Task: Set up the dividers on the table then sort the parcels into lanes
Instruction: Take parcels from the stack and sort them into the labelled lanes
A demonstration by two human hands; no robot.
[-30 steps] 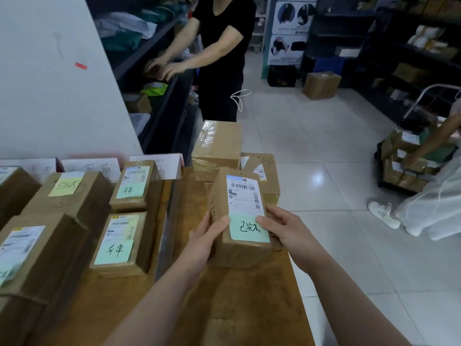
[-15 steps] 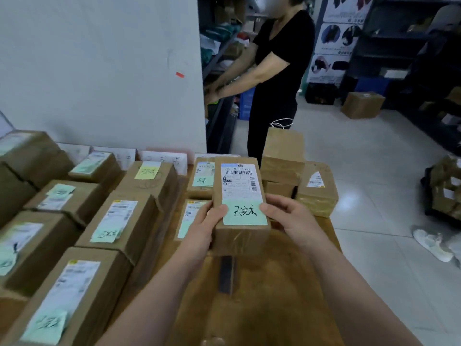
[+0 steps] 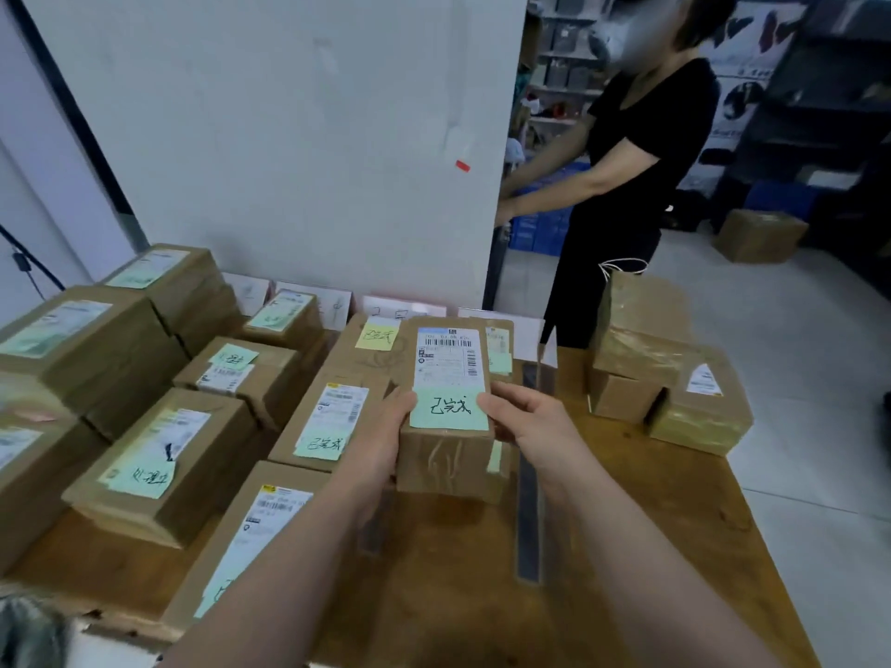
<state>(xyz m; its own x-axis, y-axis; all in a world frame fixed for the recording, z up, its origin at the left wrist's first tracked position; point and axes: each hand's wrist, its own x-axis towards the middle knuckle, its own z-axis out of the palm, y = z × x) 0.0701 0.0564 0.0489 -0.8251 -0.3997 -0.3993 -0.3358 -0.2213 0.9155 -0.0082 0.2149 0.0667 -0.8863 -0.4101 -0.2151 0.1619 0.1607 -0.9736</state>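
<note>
Both hands hold a small brown parcel [image 3: 448, 455] above the wooden table [image 3: 665, 513]; it bears a white barcode label and a green handwritten note. My left hand [image 3: 385, 441] grips its left side and my right hand [image 3: 525, 421] its right side. Under and behind it lie other parcels with green or yellow notes, such as one [image 3: 328, 417] just to the left. A clear divider strip [image 3: 528, 513] runs along the table right of the held parcel. White lane cards [image 3: 400, 308] stand against the wall behind.
Several labelled parcels fill the table's left half, e.g. [image 3: 154, 465]. A stack of unsorted brown boxes [image 3: 646, 349] sits at the table's right rear. A person in black [image 3: 641, 185] stands at shelves beyond. A box [image 3: 757, 233] lies on the tiled floor.
My head has turned left, bringing more of the left parcels into view. The held parcel has moved left over the sorted parcels, away from the stack at the right.
</note>
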